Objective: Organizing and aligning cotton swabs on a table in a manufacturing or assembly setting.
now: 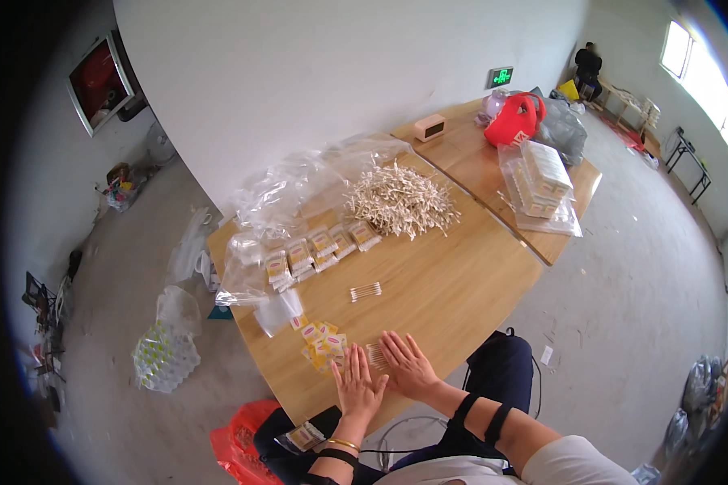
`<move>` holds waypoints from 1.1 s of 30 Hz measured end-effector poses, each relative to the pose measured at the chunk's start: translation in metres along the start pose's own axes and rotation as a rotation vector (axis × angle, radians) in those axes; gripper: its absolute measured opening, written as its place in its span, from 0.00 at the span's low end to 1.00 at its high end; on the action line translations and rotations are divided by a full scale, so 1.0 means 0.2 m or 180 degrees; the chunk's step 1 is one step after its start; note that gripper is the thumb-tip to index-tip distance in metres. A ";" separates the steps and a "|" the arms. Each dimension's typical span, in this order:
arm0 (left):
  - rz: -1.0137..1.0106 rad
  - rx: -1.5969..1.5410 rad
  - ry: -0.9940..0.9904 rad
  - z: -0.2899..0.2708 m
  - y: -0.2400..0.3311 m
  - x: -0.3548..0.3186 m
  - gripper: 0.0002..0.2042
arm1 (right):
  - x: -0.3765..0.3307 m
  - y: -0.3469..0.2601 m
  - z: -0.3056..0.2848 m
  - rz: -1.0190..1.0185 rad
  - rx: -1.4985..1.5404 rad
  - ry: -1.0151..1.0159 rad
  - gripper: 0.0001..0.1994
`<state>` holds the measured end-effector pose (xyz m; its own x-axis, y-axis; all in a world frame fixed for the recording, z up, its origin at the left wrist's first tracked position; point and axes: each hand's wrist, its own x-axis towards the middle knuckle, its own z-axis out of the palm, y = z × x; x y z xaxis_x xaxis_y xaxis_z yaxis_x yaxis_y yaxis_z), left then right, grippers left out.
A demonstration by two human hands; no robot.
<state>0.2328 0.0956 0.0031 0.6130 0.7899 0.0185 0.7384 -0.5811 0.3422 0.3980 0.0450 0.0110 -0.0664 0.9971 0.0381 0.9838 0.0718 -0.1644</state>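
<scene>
White cotton swabs with thin sticks [375, 356], one small row, are lying between the person's two hands on the light-brown wooden worktop [437, 299]. The left hand [359, 390] and right hand [409, 370] are stretching flat with straight fingers, gripping nothing visible; the right fingers are partly covering the row. One second small swab row [366, 292] is lying farther ahead, and one large swab heap [400, 200] is spreading beyond it, uncountable. Yellow-and-white paper cards [325, 343], overlapping too much to count, are lying beside the left hand.
</scene>
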 end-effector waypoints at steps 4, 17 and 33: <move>-0.0081 -0.0060 0.0074 0.01 -0.02 -0.04 0.44 | -0.01 0.02 0.02 -0.0001 -0.0026 -0.0030 0.45; -0.0095 0.0110 0.0015 0.04 -0.02 0.06 0.45 | -0.04 0.12 0.05 0.0226 0.0407 0.0239 0.46; 0.0250 -0.0229 0.0116 -0.01 0.03 0.05 0.41 | 0.01 -0.01 0.08 0.0089 0.0181 0.0237 0.40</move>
<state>0.2421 0.0999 0.0063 0.6565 0.7499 0.0814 0.6657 -0.6268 0.4050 0.3938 0.0466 -0.0046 -0.0244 0.9941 0.1056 0.9739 0.0475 -0.2219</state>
